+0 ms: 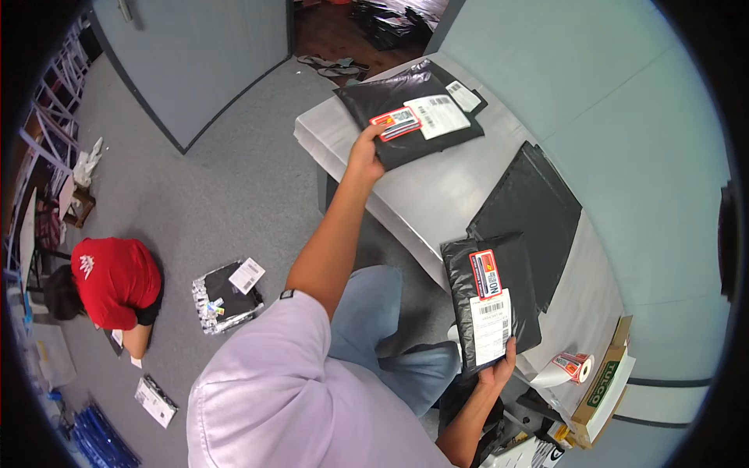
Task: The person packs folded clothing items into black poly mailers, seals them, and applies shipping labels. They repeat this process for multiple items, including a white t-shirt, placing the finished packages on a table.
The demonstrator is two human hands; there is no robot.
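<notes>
Our silvery table (417, 199) right of centre, flat black bags (534, 207) atop it, a label roll (575, 367) lower right, grey floor (234, 187) at left, labelled parcels (229, 299) on it.

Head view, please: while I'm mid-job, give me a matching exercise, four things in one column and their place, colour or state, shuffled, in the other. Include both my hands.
Column one
1. Left hand
2. Right hand
3. Label roll
4. Co-worker's shirt

Column two
A. Beside the long cardboard box
B. Holds the labelled package nearer the grey door
C. Red, with a white mark on the back
D. Holds the labelled package nearer the cardboard box

Right pairs: 1-B, 2-D, 3-A, 4-C.
</notes>
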